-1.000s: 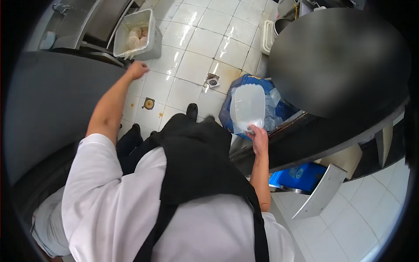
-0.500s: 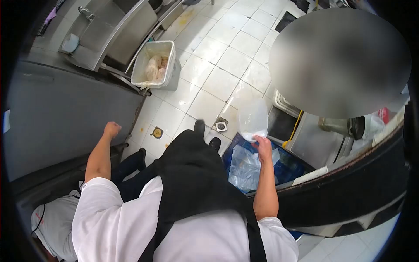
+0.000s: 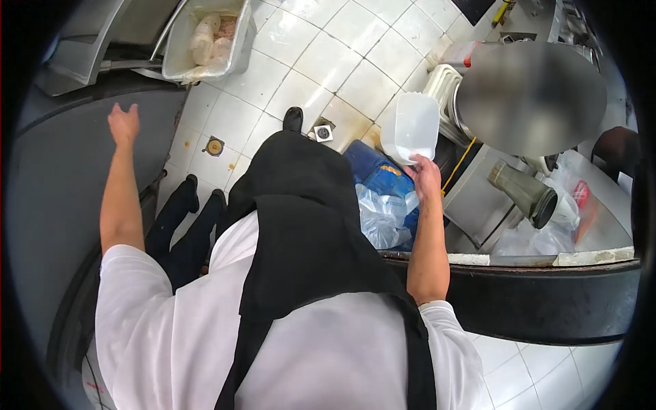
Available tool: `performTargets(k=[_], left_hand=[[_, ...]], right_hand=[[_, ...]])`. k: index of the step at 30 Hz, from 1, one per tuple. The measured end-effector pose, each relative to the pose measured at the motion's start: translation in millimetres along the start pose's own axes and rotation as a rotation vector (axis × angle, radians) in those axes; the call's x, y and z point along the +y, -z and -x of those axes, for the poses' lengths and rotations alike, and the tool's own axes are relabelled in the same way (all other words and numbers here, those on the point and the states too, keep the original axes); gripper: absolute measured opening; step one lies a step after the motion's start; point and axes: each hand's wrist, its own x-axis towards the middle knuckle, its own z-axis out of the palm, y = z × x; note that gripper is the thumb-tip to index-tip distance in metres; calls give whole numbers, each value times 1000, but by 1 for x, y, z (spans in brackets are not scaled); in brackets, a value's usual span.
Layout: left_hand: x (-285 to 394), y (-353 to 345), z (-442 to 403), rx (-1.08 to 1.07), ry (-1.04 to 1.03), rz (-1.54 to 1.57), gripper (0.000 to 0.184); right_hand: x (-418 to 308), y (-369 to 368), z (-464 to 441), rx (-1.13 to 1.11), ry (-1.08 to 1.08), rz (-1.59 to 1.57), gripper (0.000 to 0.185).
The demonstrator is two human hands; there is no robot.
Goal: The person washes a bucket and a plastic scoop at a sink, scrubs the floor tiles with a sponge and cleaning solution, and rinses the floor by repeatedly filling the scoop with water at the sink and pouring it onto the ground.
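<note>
My right hand (image 3: 426, 176) grips the near edge of a translucent white plastic container (image 3: 415, 126), with the thumb and fingers at its rim. Nothing can be made out inside the container. Below it, clear plastic bags (image 3: 384, 217) lie on a blue crate or bin (image 3: 372, 164). My left hand (image 3: 124, 124) is raised at the left, over a grey surface (image 3: 65, 157), with its fingers apart and nothing in it.
A white bin (image 3: 239, 51) holding pale food stands on the tiled floor (image 3: 301, 75) beside a steel sink. Stacked white trays (image 3: 443, 92), a steel counter (image 3: 478, 184) and a greenish jug (image 3: 523, 191) are at the right. Another person's legs (image 3: 181, 225) show at left.
The view has turned, bringing more of the right-hand counter into sight. My left hand has risen and its fingers have spread. My right hand still holds the container, now beside the stacked trays.
</note>
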Motion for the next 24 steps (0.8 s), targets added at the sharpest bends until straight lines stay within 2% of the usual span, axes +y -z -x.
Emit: performTargets(k=[4, 5, 11, 18, 24], left_hand=[[5, 11, -52, -5, -26, -77, 67], [11, 16, -57, -50, 28, -74, 66], [2, -12, -72, -91, 21, -71, 68], [-3, -66, -6, -361, -38, -15, 68], [21, -54, 23, -508, 23, -23, 66]], right_hand=[[-4, -3, 6, 32, -22, -35, 25], [-7, -5, 11, 40, -34, -32, 24], [-16, -3, 13, 49, -121, 43, 27], [-19, -23, -1, 43, -157, 85, 26], [-13, -29, -17, 15, -180, 59, 29]])
